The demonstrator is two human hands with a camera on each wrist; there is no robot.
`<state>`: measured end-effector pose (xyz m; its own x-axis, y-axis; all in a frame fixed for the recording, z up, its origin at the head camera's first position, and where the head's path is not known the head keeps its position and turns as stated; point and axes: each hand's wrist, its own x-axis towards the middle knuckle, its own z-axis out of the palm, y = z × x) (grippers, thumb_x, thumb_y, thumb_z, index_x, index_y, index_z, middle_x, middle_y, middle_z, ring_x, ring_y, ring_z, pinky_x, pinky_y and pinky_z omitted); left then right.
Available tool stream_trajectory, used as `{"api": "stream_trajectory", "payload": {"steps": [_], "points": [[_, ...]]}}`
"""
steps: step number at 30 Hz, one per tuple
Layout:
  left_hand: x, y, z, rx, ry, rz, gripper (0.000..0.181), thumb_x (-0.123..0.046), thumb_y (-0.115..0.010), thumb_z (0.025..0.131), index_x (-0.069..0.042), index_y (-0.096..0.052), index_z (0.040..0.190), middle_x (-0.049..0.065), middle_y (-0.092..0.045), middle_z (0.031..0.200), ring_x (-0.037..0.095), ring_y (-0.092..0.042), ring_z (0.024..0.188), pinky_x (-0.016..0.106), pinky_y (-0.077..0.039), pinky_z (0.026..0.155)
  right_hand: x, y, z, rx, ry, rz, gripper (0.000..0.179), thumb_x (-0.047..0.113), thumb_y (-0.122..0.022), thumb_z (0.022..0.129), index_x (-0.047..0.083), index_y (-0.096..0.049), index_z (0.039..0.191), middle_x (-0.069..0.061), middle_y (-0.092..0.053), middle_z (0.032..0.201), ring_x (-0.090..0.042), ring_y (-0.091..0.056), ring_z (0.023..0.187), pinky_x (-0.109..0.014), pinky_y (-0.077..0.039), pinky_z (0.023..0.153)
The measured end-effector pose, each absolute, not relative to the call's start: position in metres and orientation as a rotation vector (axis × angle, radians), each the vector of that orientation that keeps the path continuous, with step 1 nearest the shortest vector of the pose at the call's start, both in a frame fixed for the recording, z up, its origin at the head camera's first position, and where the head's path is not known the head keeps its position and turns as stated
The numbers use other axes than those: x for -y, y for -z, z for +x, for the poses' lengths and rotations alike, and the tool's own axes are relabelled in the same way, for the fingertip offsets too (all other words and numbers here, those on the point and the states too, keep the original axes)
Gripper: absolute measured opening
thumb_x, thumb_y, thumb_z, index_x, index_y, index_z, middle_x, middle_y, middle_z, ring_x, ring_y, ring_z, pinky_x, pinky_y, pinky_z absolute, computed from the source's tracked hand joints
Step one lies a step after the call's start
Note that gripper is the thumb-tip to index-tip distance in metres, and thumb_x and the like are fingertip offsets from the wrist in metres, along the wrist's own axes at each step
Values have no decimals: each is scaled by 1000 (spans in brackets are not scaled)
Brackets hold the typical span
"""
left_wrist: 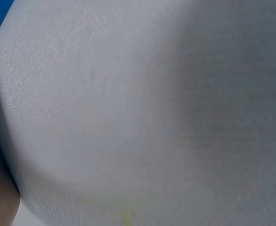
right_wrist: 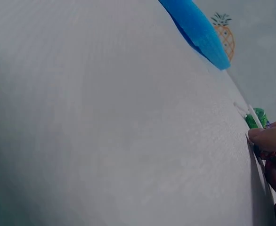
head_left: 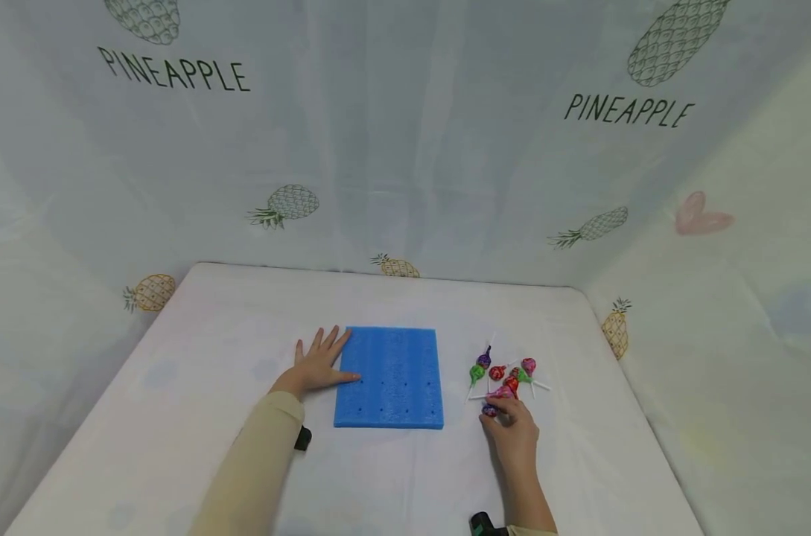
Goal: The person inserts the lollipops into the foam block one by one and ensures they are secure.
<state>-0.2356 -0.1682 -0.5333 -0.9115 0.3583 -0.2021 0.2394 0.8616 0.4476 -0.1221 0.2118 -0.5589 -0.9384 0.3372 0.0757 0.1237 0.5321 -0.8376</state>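
A blue foam pad (head_left: pixel 392 376) with small holes lies flat in the middle of the white table (head_left: pixel 177 402). My left hand (head_left: pixel 318 365) rests flat beside its left edge, fingers spread, with the thumb and fingertips touching the pad. Right of the pad lies a small pile of wrapped lollipops (head_left: pixel 506 372) in purple, green, red and pink. My right hand (head_left: pixel 509 428) is at the near edge of the pile, its fingertips (right_wrist: pixel 270 139) pinching a lollipop (head_left: pixel 491 408). In the right wrist view a green lollipop (right_wrist: pixel 256 118) and the pad's edge (right_wrist: pixel 199 28) show. The left wrist view holds mostly white cloth.
Pale curtains printed with pineapples (head_left: pixel 405 149) wall in the table at the back and on both sides. White cloth covers the table to the left of the pad and along the front.
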Motion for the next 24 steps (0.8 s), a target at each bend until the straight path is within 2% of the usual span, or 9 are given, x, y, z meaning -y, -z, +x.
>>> {"api": "stream_trajectory", "payload": {"steps": [8,12,17,19,22,24], "points": [[170,540,-237,-2750,-612,446,107,-73,-58,80,-20,-7,159,13,2,163,39,11,146,68,13,105,-209,549,-123,2507,-1589,-568,35,8,-73,86,12,-67,121,-10,-57,125,-29,-49,115,-52,-39,102],[168,532,-233,-2741,-651,450,107,-70,-62,80,-17,-11,158,16,-2,162,42,8,145,70,11,104,-207,543,-122,2496,-1518,-610,34,10,-73,86,13,-65,119,-10,-59,119,-29,-49,113,-53,-36,103],[168,536,-234,-2745,-628,444,108,-75,-57,79,-19,-8,159,13,1,163,39,12,146,68,13,105,-205,534,-118,2463,-1360,-552,31,9,-77,83,9,-70,113,-12,-62,111,-30,-48,113,-54,-31,99],[168,535,-234,-2746,-606,436,109,-76,-56,79,-20,-7,159,12,2,163,38,13,146,67,13,106,-203,530,-117,2450,-1342,-506,30,9,-77,83,7,-71,112,-14,-63,110,-30,-49,112,-55,-33,99],[167,530,-233,-2747,-631,435,108,-71,-61,79,-17,-11,158,15,-2,162,41,9,146,69,11,105,-200,529,-118,2424,-1339,-438,30,8,-78,82,5,-73,111,-14,-63,107,-28,-52,108,-53,-37,97],[167,526,-232,-2747,-631,436,106,-67,-64,80,-16,-13,158,17,-4,162,43,6,145,70,9,105,-198,531,-119,2395,-1323,-378,30,7,-79,81,6,-74,110,-11,-64,104,-22,-53,101,-47,-39,94]]}}
